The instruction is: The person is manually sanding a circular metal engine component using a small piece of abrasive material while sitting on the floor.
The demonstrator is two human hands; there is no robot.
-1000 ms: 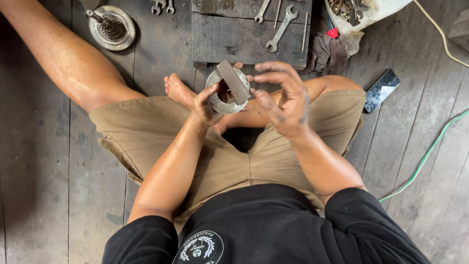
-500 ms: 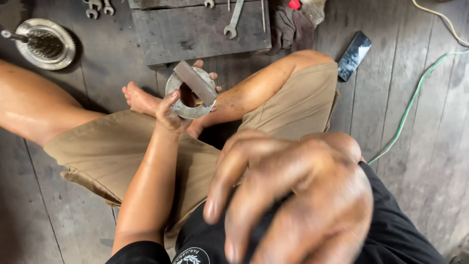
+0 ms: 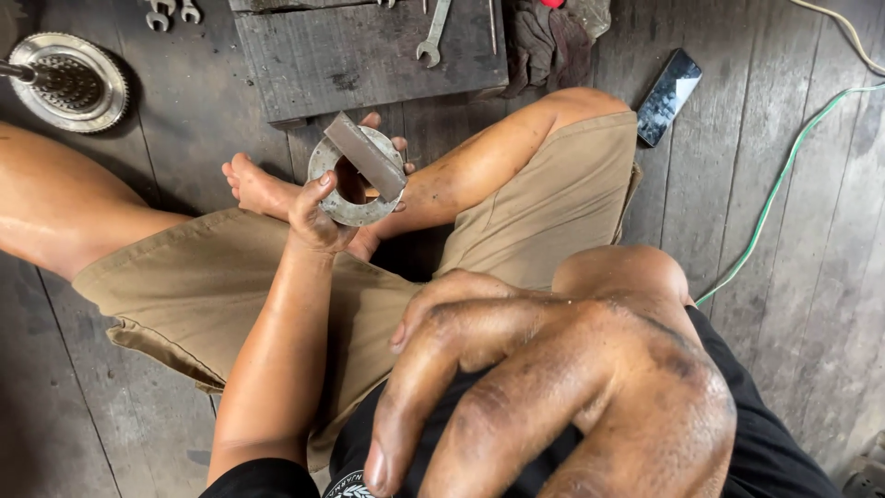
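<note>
While the right hand looms empty and loose-fingered close to the camera, hiding the lap, a wooden board with a wrench lies ahead; the left hand grips a metal ring above the foot.

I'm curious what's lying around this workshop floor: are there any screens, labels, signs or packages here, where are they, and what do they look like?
Phone: on the wooden floor at upper right, beside the person's knee; a flat dark rectangle, its glossy screen unlit and reflecting light.
Emblem: at the bottom edge, on the person's black shirt; round and white, only partly in view.
No packages or signs show.
</note>
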